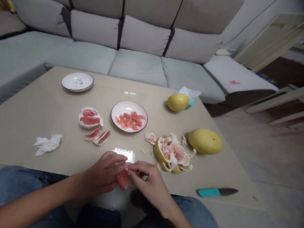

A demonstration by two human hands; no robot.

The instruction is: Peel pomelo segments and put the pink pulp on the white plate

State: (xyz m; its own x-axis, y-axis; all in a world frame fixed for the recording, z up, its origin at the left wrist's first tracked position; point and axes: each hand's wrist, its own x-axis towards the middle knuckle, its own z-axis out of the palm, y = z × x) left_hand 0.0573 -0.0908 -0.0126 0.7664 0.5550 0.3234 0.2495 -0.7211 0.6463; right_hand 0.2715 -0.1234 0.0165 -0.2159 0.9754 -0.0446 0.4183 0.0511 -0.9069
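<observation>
Over the table's near edge, my left hand [106, 172] grips a red pomelo segment [122, 179]. The fingers of my right hand [145, 179] pinch the pale membrane at the segment's upper right side. Beyond them, a dark-rimmed white plate [114, 116] holds small pieces of pink pomelo flesh [132, 120]. Left of that plate lie a partly peeled pomelo chunk [90, 117] and two loose segments [101, 137]. To the right of my hands, a heap of yellow peel and membranes [173, 153] rests on the table.
A knife with a teal handle [209, 192] lies near the right front edge. Two whole pomelos, one [205, 141] nearer and one [178, 102] farther by a tissue pack [190, 95], stand at right. A crumpled tissue [48, 144] and another plate [77, 89] are at left.
</observation>
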